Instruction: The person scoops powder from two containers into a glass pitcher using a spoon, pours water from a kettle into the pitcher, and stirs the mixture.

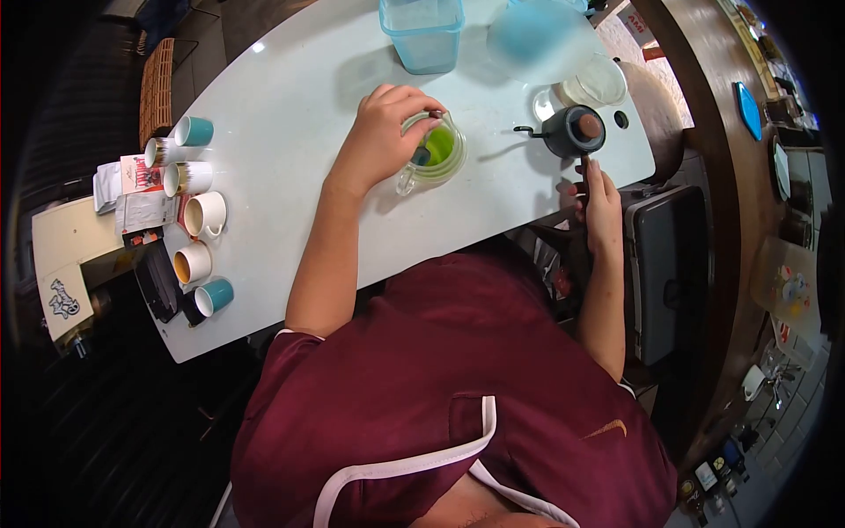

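Observation:
A clear glass cup (452,169) with a handle and bright green liquid (440,145) inside stands on the white table. My left hand (387,132) is over its rim, fingers pinched together on what looks like a spoon (422,157), whose dark end dips into the cup. Most of that utensil is hidden by the fingers. To the right, my right hand (602,207) is wrapped round the handle of a small dark kettle (563,134) with a thin spout and a brown lid knob. The kettle's spout points left, toward the cup but apart from it.
A blue-tinted plastic container (422,44) stands at the back of the white table (290,132), with a blurred blue object (532,35) beside it. A clear round lid or dish (598,81) lies behind the kettle. Several mugs (205,214) line the left edge near packets (145,211).

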`<state>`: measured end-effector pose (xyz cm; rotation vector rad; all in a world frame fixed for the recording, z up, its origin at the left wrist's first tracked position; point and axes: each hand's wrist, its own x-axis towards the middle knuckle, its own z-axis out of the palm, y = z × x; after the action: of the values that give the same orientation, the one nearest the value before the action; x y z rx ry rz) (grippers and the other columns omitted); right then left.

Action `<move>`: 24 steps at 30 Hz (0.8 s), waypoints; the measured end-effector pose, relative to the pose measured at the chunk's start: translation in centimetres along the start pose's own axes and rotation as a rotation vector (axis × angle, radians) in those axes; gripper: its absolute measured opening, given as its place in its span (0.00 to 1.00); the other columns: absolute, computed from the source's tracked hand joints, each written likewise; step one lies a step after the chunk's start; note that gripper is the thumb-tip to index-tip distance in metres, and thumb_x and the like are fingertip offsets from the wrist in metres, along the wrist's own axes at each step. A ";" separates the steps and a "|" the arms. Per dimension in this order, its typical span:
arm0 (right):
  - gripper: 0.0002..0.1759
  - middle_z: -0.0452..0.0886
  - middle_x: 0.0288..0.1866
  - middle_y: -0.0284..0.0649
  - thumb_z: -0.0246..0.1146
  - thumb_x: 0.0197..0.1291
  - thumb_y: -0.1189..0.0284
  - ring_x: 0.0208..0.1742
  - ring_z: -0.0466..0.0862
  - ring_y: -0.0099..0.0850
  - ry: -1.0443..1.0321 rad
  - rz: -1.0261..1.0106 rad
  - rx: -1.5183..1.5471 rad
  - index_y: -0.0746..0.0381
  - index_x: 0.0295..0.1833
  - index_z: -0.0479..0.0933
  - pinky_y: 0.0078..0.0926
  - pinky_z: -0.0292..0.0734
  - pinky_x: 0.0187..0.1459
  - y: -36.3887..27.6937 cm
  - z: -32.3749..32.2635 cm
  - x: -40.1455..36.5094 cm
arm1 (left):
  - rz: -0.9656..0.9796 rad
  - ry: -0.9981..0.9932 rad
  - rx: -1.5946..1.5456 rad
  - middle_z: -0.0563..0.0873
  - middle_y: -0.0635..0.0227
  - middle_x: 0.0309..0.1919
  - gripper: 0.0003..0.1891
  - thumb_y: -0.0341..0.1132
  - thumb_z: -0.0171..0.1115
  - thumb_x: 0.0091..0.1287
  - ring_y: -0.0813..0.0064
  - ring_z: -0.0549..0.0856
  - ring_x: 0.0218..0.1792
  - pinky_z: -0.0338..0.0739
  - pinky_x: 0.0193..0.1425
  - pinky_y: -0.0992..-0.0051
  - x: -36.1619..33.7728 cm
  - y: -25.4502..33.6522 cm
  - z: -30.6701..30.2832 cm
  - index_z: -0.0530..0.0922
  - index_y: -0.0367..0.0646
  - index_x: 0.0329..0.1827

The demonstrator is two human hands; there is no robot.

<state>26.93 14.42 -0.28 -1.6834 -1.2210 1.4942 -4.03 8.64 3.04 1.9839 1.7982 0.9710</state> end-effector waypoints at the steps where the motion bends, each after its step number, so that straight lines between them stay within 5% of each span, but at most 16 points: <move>1: 0.28 0.77 0.27 0.34 0.53 0.70 0.51 0.24 0.69 0.16 0.001 0.004 0.002 0.70 0.46 0.79 0.15 0.63 0.26 0.4 0.0 0.4 | -0.001 0.013 0.024 0.85 0.69 0.36 0.06 0.32 0.67 0.60 0.67 0.79 0.42 0.74 0.49 0.70 -0.2 0.0 -0.2 0.84 0.43 0.38; 5: 0.23 0.67 0.22 0.26 0.54 0.72 0.56 0.20 0.64 0.14 -0.009 -0.048 0.075 0.69 0.46 0.77 0.15 0.57 0.21 2.4 0.1 1.3 | -0.116 0.122 0.016 0.87 0.69 0.33 0.07 0.30 0.68 0.59 0.71 0.81 0.35 0.76 0.38 0.74 -1.1 0.7 -0.9 0.84 0.41 0.39; 12: 0.18 0.60 0.20 0.21 0.52 0.74 0.59 0.18 0.57 0.11 -0.023 -0.149 0.178 0.64 0.40 0.73 0.14 0.51 0.19 1.2 1.7 -1.1 | -0.219 0.365 -0.065 0.87 0.67 0.30 0.05 0.31 0.67 0.60 0.72 0.82 0.31 0.76 0.38 0.73 -2.3 0.2 0.8 0.84 0.40 0.35; 24: 0.19 0.70 0.23 0.28 0.53 0.73 0.62 0.22 0.67 0.14 -0.098 -0.373 0.099 0.68 0.39 0.76 0.15 0.61 0.23 -4.0 4.1 -2.4 | -0.303 0.451 0.004 0.88 0.64 0.34 0.08 0.33 0.69 0.61 0.74 0.84 0.33 0.79 0.42 0.76 -3.7 -0.1 1.6 0.86 0.39 0.40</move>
<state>22.11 13.35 3.36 -1.2473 -1.3981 1.3912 -3.05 5.48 0.79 1.5085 2.2464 1.3852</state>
